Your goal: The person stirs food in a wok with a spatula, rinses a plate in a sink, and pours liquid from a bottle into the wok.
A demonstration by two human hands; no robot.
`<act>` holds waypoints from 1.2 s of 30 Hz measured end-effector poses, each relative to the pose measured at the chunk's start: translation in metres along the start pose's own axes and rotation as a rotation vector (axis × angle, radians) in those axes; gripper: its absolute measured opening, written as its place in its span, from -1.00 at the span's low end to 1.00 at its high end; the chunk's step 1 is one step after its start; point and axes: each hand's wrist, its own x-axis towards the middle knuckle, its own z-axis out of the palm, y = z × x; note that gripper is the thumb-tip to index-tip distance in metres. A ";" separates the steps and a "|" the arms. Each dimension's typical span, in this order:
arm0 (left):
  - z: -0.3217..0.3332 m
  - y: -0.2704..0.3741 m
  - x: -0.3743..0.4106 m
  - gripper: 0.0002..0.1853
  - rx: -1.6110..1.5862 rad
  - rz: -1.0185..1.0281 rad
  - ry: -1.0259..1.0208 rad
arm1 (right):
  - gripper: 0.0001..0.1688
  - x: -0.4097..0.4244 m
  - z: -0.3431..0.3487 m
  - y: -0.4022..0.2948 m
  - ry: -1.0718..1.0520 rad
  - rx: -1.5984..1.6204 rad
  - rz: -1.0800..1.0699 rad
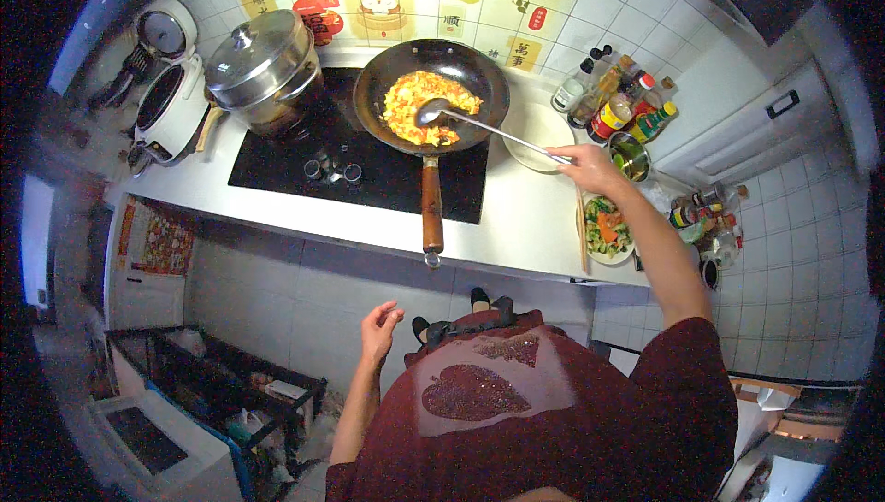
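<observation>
My right hand point(591, 169) grips the handle end of a metal ladle point(501, 134). Its bowl rests in the cooked egg and reddish pieces point(413, 95) inside a dark wok point(477, 63). The wok stands on the black glass cooktop point(276, 166), its wooden handle point(432, 205) jutting over the counter's front edge. Under the ladle's handle, right of the wok, sits a pale round plate or shallow bowl point(536, 130). My left hand point(379, 329) hangs in front of the counter, fingers loosely bent, with nothing in it.
A lidded steamer pot point(266, 80) stands left of the wok, beside a white rice cooker point(169, 111) with its lid up. To the right are several sauce bottles point(612, 115), a metal bowl point(629, 156), a plate of vegetables point(608, 229) and chopsticks point(582, 232).
</observation>
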 end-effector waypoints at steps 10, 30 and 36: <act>0.062 0.118 0.044 -0.47 -0.414 -0.097 -0.164 | -0.57 -0.046 -0.043 -0.001 -0.169 0.131 0.058; 0.095 0.162 0.079 -0.43 -0.168 -0.014 -0.290 | -0.59 -0.031 0.053 -0.014 0.103 0.380 0.099; 0.074 0.127 0.063 -0.38 -0.398 -0.079 -0.289 | -0.60 -0.048 0.030 -0.020 0.070 0.290 0.213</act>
